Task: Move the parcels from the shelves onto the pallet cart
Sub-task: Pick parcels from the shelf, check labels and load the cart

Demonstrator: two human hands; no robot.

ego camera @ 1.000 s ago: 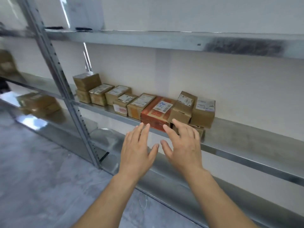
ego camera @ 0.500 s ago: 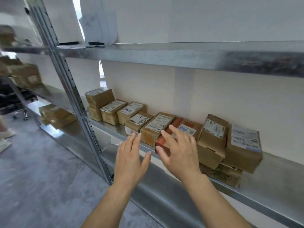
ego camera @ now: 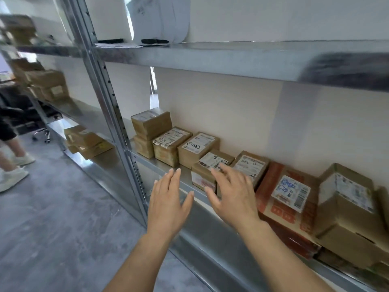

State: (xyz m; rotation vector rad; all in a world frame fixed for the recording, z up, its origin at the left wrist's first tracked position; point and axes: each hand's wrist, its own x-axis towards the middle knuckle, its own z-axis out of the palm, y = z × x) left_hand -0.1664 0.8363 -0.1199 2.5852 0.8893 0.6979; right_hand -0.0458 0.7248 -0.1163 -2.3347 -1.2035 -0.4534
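Several labelled cardboard parcels stand in a row on a metal shelf [ego camera: 166, 165]. A small brown parcel [ego camera: 207, 166] with a white label sits near the shelf's front edge. My right hand [ego camera: 232, 194] is spread with straight fingers over the front of that parcel and of the taller one [ego camera: 251, 167] beside it; touching or not, I cannot tell. My left hand [ego camera: 169, 204] hovers open in front of the shelf edge, left of the small parcel, holding nothing. A red-printed box [ego camera: 288, 199] lies to the right. The pallet cart is out of view.
A steel upright [ego camera: 109, 95] stands just left of my hands. Another shelf [ego camera: 210, 56] runs overhead. More parcels [ego camera: 86, 140] sit in the bay to the left. A person's legs [ego camera: 12, 157] and an office chair [ego camera: 40, 121] are on the grey floor at far left.
I have come closer to the shelf and my view has shifted left. Both hands have moved left along the row, the right one from the red box to the small brown parcel.
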